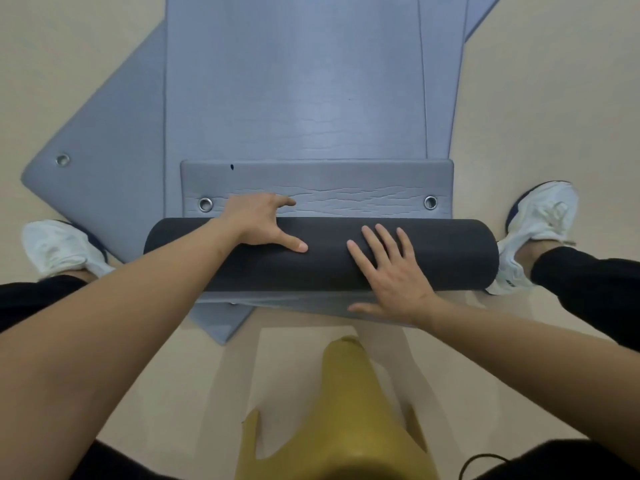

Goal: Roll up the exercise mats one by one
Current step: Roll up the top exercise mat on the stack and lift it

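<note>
Hands (391, 271) flat on rolled mat (450, 251)

Shoes (540, 216) flanking roll (450, 254) ends

You find no words, numbers or brand marks that can be read here. The mats (294, 81) at twelve o'clock carry only a ribbed texture and bare metal eyelets (205, 204). Your right shoe (535, 233), at three o'clock, bears a small dark mark near its heel, too blurred to make out. The dark roll (450, 254) under your hands shows a plain surface.
</note>
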### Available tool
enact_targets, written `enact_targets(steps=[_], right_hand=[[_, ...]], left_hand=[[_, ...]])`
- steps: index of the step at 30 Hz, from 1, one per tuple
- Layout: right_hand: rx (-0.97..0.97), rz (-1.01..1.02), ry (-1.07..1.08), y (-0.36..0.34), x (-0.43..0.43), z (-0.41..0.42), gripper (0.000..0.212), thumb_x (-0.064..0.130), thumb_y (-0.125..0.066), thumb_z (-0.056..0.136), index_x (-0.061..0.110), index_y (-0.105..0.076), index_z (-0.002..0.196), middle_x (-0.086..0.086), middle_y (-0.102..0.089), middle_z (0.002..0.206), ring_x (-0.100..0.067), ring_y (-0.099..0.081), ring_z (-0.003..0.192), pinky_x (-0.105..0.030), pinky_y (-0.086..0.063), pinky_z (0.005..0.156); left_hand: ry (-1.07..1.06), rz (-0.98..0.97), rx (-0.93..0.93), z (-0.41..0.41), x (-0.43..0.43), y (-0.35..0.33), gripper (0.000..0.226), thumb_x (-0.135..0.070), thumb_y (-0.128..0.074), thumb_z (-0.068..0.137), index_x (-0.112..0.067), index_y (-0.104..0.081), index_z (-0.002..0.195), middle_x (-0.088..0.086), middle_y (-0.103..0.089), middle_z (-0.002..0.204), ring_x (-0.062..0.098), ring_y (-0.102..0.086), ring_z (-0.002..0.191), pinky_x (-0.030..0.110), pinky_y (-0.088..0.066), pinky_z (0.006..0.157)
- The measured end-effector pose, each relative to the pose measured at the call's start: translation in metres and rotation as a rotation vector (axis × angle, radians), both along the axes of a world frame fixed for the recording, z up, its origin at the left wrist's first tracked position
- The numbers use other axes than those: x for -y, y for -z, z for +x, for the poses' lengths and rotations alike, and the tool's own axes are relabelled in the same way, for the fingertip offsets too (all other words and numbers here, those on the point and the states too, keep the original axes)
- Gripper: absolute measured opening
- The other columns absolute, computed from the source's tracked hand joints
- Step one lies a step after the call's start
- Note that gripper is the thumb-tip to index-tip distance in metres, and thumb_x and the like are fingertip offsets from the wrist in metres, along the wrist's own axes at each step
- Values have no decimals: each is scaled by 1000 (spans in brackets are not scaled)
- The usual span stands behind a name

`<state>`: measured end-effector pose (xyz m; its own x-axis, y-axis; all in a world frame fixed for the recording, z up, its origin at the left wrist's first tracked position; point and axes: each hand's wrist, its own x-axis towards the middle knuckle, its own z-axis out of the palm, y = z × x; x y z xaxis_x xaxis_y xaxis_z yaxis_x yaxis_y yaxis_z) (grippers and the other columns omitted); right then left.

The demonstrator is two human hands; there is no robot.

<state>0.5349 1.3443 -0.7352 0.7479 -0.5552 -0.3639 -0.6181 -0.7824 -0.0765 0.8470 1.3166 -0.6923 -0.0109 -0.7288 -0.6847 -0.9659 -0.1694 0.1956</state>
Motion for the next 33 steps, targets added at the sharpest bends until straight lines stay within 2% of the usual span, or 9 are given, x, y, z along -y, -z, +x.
enact_targets(steps=[5,7,9,12,15,20,23,28,33], right_hand=[[42,2,15,-3,51,17,113,92,-42,79,18,-25,162,-20,-39,158,-42,-37,144,-58,-27,121],[49,30,16,-7,73,24,116,97,-38,77,20,-24,162,-15,-43,155,-38,-43,139,-53,-32,119],[48,97,29,-10,98,31,117,101,-37,73,24,-22,161,-9,-45,155,-33,-46,136,-50,-36,116],[30,229,71,-15,136,41,118,102,-42,69,30,-23,160,-3,-45,155,-29,-45,136,-47,-36,114],[37,177,124,-15,154,42,118,104,-40,66,32,-27,160,-4,-40,159,-32,-38,142,-51,-27,119],[259,-79,350,-21,158,22,103,93,-39,77,23,-43,152,-10,-53,148,-36,-49,133,-55,-32,114],[293,-187,333,-19,157,-9,99,88,-48,78,19,-45,150,-14,-52,145,-40,-47,131,-57,-32,113],[-11,-79,294,1,157,-28,123,95,-48,69,32,-5,165,-13,-16,170,-45,-10,156,-71,-3,122],[-19,18,301,-5,191,-19,128,101,-46,61,35,-5,164,-11,-18,169,-42,-15,154,-71,-8,120]], left_hand=[[111,-346,41,3,-8,-7,78,-81,-48,86,-29,-58,142,-1,-66,134,27,-61,123,38,-47,87],[187,-533,9,0,-25,-8,76,-73,-49,87,-20,-62,139,4,-68,129,31,-63,116,41,-48,91],[236,-653,14,-9,-44,-4,78,-68,-58,86,-14,-59,143,8,-64,138,33,-60,123,46,-46,100],[297,-557,129,-28,-59,7,102,-76,-56,81,-13,-38,158,15,-38,163,39,-35,149,56,-28,121],[292,-432,235,-30,-48,20,126,-90,-51,72,-17,-9,165,14,-11,172,39,-9,159,60,-7,127],[246,-421,203,-12,6,23,134,-98,-53,60,-25,-11,164,6,-23,169,32,-20,155,54,-10,128],[223,-401,115,1,43,20,137,-102,-54,52,-28,-18,161,1,-32,165,28,-32,149,51,-18,127],[243,-247,18,20,92,12,139,-107,-49,52,-29,-18,163,0,-35,164,29,-36,147,49,-27,122],[294,-498,98,13,86,0,104,-93,-37,77,-26,-38,157,1,-48,156,29,-45,141,47,-34,116]])
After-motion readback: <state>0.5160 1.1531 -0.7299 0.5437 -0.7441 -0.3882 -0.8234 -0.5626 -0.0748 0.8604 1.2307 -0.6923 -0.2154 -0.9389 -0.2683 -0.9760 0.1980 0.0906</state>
